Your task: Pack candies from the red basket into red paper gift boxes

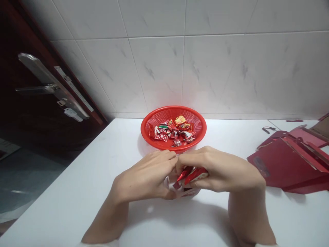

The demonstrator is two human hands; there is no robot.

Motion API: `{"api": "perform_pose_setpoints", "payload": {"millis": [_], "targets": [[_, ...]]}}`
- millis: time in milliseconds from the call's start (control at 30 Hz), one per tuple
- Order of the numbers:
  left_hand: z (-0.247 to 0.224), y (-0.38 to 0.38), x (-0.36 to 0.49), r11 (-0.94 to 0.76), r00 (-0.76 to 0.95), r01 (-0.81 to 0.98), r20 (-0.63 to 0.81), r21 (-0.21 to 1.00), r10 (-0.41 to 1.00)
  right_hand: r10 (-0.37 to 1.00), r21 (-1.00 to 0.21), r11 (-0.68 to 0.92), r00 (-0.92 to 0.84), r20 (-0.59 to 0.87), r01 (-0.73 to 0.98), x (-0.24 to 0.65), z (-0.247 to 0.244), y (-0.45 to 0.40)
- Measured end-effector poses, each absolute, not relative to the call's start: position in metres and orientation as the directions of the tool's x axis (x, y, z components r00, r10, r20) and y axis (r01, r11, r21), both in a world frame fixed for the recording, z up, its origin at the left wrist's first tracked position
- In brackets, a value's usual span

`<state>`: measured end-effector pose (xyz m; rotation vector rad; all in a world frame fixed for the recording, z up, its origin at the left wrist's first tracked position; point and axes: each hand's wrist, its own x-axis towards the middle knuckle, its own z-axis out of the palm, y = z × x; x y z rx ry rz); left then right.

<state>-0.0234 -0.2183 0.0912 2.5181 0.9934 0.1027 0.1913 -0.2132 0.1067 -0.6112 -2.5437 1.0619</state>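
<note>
My right hand [218, 169] is closed on red-wrapped candies [194, 175], pinched between thumb and fingers. Just below them is a small box [190, 193] with a pale inside and some reddish print; both hands hide most of it. My left hand [147, 176] grips the box from the left side, thumb toward me and fingers over the far side. The right fingers reach over the box's opening, close against the left fingertips. Behind the hands stands a red plastic basket [177, 149] holding several wrapped candies [174, 132] in red, white, green and yellow.
Folded dark red paper boxes [285, 164] lie in a pile at the right, beside a small dark curved strip [268, 129]. A white table [102, 164] meets a tiled wall [159, 68]. To the left is a dark door [23, 116] with a metal handle and keys.
</note>
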Motion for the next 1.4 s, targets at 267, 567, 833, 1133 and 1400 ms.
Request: {"api": "perform_pose_setpoints", "payload": {"millis": [267,567,833,1133,1400], "targets": [[0.092,-0.219,-0.023,-0.659,0.765,0.583,-0.047,0.475,0.643,0.566,-0.738,0.645,-0.773,0.286,0.199,0.196,0.109,-0.215],[0.094,-0.219,-0.021,-0.617,0.78,0.521,-0.036,0.59,0.625,0.562,-0.758,0.623,-0.784,0.263,0.192,0.182,0.101,-0.209],[0.087,-0.22,-0.028,-0.667,0.766,0.567,-0.012,0.483,0.642,0.6,-0.592,0.688,-0.787,0.14,0.42,0.199,0.104,-0.212],[0.087,-0.227,-0.027,-0.771,0.822,0.517,0.039,0.371,0.569,0.629,-0.522,0.716,-0.753,0.193,0.464,0.23,0.108,-0.222],[0.08,-0.178,-0.032,-0.667,0.737,0.55,0.083,0.503,0.67,0.761,-0.499,0.62,-0.62,0.192,0.606,0.251,0.095,-0.21]]}}
